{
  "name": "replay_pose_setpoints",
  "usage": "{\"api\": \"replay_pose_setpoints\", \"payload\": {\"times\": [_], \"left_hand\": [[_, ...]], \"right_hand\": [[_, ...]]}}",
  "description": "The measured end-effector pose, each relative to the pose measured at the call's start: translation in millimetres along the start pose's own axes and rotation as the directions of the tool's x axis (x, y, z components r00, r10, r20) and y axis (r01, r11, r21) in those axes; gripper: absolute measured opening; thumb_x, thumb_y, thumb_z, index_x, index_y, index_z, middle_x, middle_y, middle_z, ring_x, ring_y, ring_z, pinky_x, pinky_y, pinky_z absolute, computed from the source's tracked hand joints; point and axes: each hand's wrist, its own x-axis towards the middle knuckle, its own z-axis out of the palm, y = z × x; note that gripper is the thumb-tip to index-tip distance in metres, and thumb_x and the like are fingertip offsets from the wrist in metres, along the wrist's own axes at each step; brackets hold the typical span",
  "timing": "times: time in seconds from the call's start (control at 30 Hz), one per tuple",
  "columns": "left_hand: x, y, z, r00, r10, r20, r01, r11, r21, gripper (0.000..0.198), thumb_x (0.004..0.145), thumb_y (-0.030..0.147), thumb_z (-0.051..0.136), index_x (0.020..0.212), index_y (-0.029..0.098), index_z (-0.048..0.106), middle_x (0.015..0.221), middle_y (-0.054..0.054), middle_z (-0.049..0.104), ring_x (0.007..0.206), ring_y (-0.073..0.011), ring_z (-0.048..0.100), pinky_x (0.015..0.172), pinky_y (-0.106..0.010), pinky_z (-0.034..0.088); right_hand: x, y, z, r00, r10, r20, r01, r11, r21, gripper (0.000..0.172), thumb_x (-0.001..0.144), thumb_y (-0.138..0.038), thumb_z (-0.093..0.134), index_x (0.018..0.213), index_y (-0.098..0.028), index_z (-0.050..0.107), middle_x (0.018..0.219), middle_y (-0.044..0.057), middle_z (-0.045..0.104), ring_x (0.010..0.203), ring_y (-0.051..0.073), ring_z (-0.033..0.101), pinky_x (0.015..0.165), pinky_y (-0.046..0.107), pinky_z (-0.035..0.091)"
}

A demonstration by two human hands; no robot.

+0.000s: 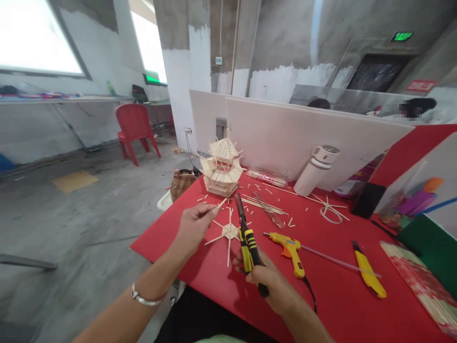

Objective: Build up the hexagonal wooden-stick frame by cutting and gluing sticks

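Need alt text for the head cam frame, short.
The person's left hand pinches a short wooden stick while the right hand grips yellow-handled pliers above a red table. A stick pagoda model, glue gun and utility knife sit nearby.

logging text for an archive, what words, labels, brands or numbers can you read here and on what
Nothing reads well enough to quote.
green lit sign high on the far wall: characters too blurred.
red sign below it: white marks, too small.
green panel by the window: no legible text.
pliers in the right hand, stick in the left hand, glue gun, yellow knife, white bottle: no label shows.
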Motion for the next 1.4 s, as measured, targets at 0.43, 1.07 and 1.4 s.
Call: {"api": "replay_pose_setpoints", "payload": {"times": [0.43, 1.07, 1.4], "left_hand": [[-4, -14, -11.9, 0.992, 0.1, 0.079, -0.112, 0.979, 0.17, 0.027, 0.074, 0.038, 0.066, 0.062, 0.014, 0.064, 0.056, 0.003, 0.043, 0.055, -0.0085, 0.035, 0.052, -0.023, 0.029], [-10, -3, -4.6, 0.889, 0.418, 0.187, -0.457, 0.787, 0.416, 0.025, 0.084, 0.019, 0.056, 0.06, 0.015, 0.06, 0.061, 0.002, 0.05, 0.051, -0.0073, 0.043, 0.048, -0.021, 0.032], [-12, -1, -5.1, 0.837, 0.482, 0.26, -0.546, 0.692, 0.473, 0.024, 0.087, 0.016, 0.056, 0.064, 0.016, 0.063, 0.064, 0.001, 0.054, 0.054, -0.0072, 0.048, 0.05, -0.019, 0.036]], "right_hand": [[17, -4, 15, 0.975, -0.218, -0.046, 0.134, 0.74, -0.659, 0.085, 0.063, -0.016, 0.055, 0.146, -0.019, 0.036, 0.136, 0.01, 0.052, 0.121, 0.027, 0.05, 0.107, 0.044, 0.038], [16, -3, 7, 0.986, -0.159, 0.042, 0.122, 0.543, -0.831, 0.098, 0.066, -0.021, 0.055, 0.155, -0.014, 0.015, 0.144, 0.019, 0.044, 0.141, 0.037, 0.031, 0.115, 0.057, 0.025], [20, 12, 7, 0.957, -0.291, -0.008, 0.178, 0.604, -0.777, 0.085, 0.067, -0.015, 0.054, 0.148, -0.022, 0.028, 0.138, 0.012, 0.049, 0.132, 0.03, 0.043, 0.112, 0.051, 0.034]]}}
